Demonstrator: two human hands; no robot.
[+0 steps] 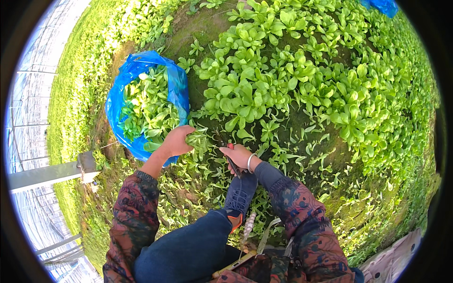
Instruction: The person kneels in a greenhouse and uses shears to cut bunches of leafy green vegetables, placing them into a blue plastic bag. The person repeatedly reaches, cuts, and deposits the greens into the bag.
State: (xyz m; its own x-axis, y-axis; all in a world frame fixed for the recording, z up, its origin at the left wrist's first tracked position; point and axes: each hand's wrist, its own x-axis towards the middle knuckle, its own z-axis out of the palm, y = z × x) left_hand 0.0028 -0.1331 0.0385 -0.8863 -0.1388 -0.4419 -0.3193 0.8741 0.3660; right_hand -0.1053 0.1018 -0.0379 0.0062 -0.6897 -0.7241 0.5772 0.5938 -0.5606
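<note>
My left hand (176, 142) grips a small bunch of cut leafy greens (200, 142) just beside the lower right rim of a blue plastic bag (114, 100). The bag's mouth gapes upward, and a heap of picked greens (150, 102) fills much of it. In my right hand (241, 156) is a hand cutting tool, probably shears (233, 167), with red and dark parts. Its tip points toward the growing plants and away from me; my fingers hide much of the handle. Both hands are close together, low over the ground.
A dense bed of leafy greens (247, 99) grows ahead and to the right. Loose leaves (311, 145) litter the soil. My shoe (241, 192) is planted just below my right hand. A metal post (46, 175) stands left, and another blue bag (384, 7) lies far right.
</note>
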